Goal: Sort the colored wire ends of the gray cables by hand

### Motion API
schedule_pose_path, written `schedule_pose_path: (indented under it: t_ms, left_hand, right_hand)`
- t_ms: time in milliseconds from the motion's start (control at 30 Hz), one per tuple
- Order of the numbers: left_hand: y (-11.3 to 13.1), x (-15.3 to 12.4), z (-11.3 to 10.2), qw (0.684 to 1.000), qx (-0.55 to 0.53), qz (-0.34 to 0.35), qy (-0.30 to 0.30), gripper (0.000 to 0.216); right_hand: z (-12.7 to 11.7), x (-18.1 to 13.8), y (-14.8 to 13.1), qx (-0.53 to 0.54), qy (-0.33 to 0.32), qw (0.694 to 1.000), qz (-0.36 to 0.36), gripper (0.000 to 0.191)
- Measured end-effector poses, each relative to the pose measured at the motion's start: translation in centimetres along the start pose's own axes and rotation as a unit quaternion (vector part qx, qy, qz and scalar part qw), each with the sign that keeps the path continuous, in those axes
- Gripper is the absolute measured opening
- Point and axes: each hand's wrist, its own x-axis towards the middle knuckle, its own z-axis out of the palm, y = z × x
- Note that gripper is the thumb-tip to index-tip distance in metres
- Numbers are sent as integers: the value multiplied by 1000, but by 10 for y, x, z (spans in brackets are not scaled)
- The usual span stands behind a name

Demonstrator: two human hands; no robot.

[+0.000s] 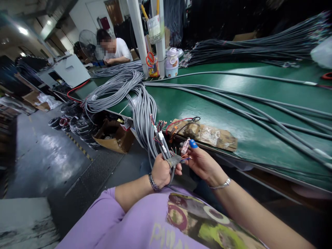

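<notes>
My left hand (161, 172) is closed around several grey cables (173, 174) just in front of my body. A grey wrap (173, 160) shows at its thumb. Stripped ends with thin coloured wires (184, 158) fan out beside that thumb. My right hand (202, 162) has its fingers drawn together at these wires, with a blue cover (193, 144) on one fingertip and a pink patterned wrap (185, 146) on another. Just beyond, more cable ends with white sleeves (161, 136) hang with the grey cable bundle (145, 114) over the table edge.
A worn wooden block (207, 134) lies at the edge of the green table (228, 83). Long grey cables (249, 112) stretch right. A post (138, 38) holds scissors (149, 59) beside a lilac cup (172, 64). A cardboard box (114, 138) stands below; another person (116, 50) sits behind.
</notes>
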Motion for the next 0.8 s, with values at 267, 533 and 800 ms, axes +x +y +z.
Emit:
schedule_pose_path:
  t_ms: [267, 533, 800]
  left_hand:
    - [-2, 5, -1, 1000, -5, 1, 8, 32]
    - [-2, 4, 1, 1000, 5, -5, 9, 30]
    - [-1, 0, -1, 1000, 12, 0, 6, 32]
  right_hand:
    - [-10, 3, 1, 24, -34, 999, -6, 25]
    - [-9, 8, 6, 24, -43, 998, -31, 21]
    - [-11, 4, 4, 50, -62, 997, 0, 30]
